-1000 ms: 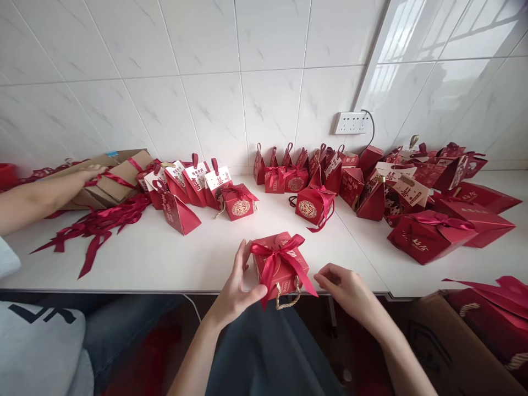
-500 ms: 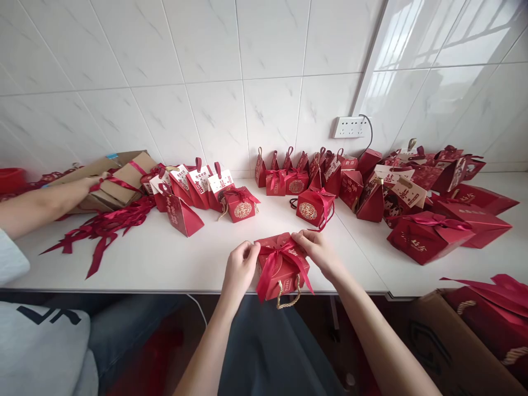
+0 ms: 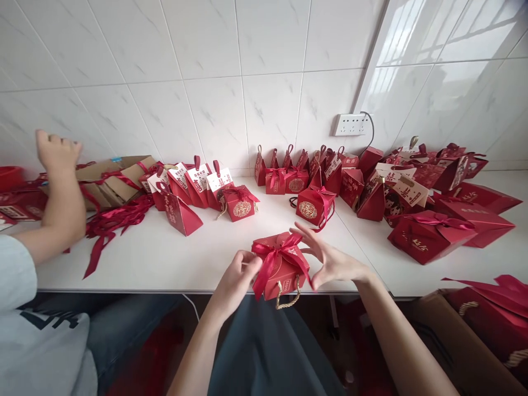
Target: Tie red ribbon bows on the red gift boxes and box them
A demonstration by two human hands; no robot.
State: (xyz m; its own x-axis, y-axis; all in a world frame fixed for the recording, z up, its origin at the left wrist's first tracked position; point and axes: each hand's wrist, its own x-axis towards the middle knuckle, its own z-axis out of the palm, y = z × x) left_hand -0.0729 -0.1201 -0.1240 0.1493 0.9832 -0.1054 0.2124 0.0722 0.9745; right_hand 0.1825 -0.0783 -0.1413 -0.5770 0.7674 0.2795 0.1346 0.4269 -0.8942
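Note:
A red gift box (image 3: 277, 283) with a red ribbon bow (image 3: 278, 253) on top and a twisted gold cord handle sits at the table's front edge. My left hand (image 3: 241, 275) is at its left side, thumb and fingers pinched on the bow's left loop. My right hand (image 3: 325, 258) is spread around the right side of the box, thumb and fingers apart. Behind the box stand two smaller red boxes, one with a gold round print (image 3: 315, 207) and another (image 3: 240, 203) to the left.
Several red boxes (image 3: 431, 236) crowd the right. Red ribbons (image 3: 111, 220) and a cardboard box (image 3: 124, 187) lie at the left, near another person's raised hand (image 3: 60, 151). A socket strip (image 3: 350, 125) is on the wall. An open carton (image 3: 433, 324) stands below right.
My right hand has let go of the bow's right side and spread open beside the box. The other person's hand has lifted away from the cardboard and ribbon.

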